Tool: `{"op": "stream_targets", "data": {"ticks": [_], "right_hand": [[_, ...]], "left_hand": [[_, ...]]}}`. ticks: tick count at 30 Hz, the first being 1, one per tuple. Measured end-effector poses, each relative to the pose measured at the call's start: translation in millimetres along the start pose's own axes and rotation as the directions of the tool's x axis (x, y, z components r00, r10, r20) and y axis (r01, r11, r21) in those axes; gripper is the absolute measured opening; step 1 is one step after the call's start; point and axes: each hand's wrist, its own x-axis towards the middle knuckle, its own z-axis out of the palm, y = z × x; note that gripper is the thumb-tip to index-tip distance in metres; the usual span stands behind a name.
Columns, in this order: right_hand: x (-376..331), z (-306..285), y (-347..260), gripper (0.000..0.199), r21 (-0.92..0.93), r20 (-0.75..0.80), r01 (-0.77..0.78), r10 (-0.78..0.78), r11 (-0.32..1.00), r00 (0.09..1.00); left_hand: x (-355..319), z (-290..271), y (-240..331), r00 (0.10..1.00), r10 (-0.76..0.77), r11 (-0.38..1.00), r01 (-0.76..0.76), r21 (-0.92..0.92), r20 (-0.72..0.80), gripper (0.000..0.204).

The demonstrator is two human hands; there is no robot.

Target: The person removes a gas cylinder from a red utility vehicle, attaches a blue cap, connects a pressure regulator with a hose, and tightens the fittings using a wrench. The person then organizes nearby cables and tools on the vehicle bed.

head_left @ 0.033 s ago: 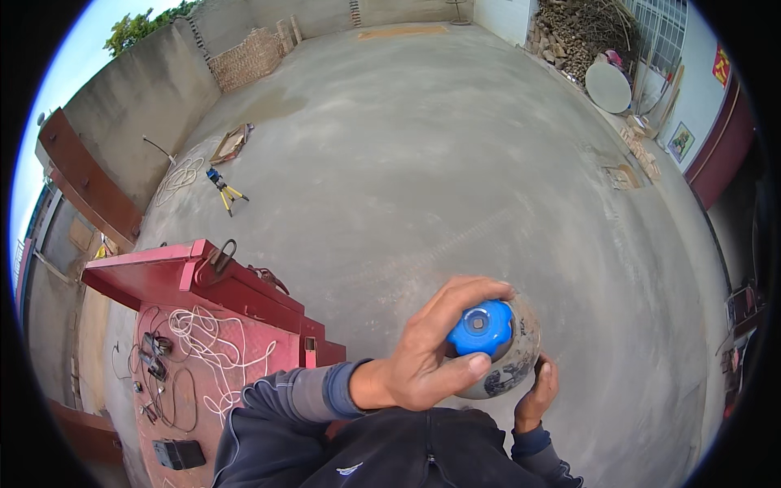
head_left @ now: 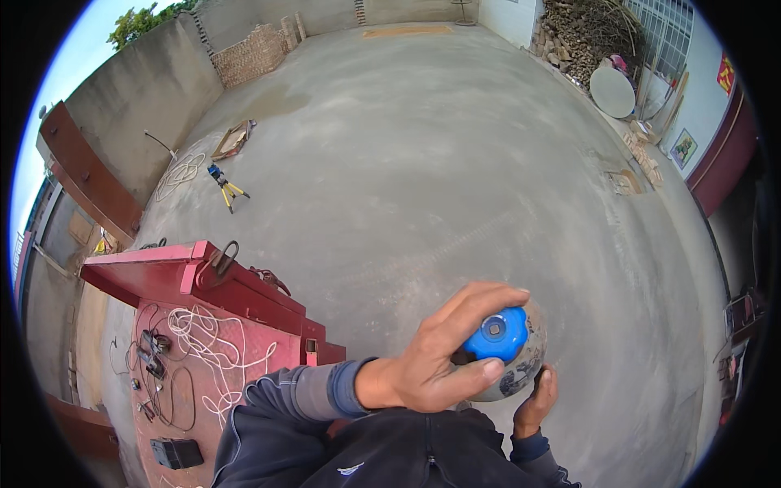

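Curling left hand [head_left: 435,362] over blue cap [head_left: 496,333], right hand [head_left: 537,398] cupping grey container [head_left: 521,370] from below

A round grey metal cylinder [head_left: 508,370], scuffed and blotched with dark marks, is held upright above the concrete floor, seen from over its domed top, where a bright blue cap [head_left: 497,334] with a small dark square recess at its centre sits tilted slightly to the left.
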Motion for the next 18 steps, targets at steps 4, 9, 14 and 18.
{"op": "stream_targets", "data": {"ticks": [4, 9, 14, 18], "right_hand": [[10, 37, 14, 0.061, -0.069, 0.028, 0.005, -0.003, 0.998, 1.000], [59, 118, -4, 0.070, 0.185, 0.075, -0.033, 0.019, 0.982, 0.997], [174, 173, -12, 0.068, 0.162, 0.429, -0.097, 0.018, 0.982, 0.903], [292, 251, 12, 0.060, 0.045, 0.712, -0.220, 0.123, 0.974, 0.691]], "left_hand": [[36, -28, -42, 0.993, 0.102, 0.987, -0.094, -0.129, 0.061, 0.075], [92, -72, -82, 0.896, 0.406, 0.903, -0.362, -0.232, 0.181, 0.069], [83, -127, -88, 0.986, 0.126, 0.962, -0.096, -0.256, 0.104, 0.050], [74, -131, -96, 0.930, -0.020, 0.999, 0.029, 0.020, -0.367, 0.043]]}}
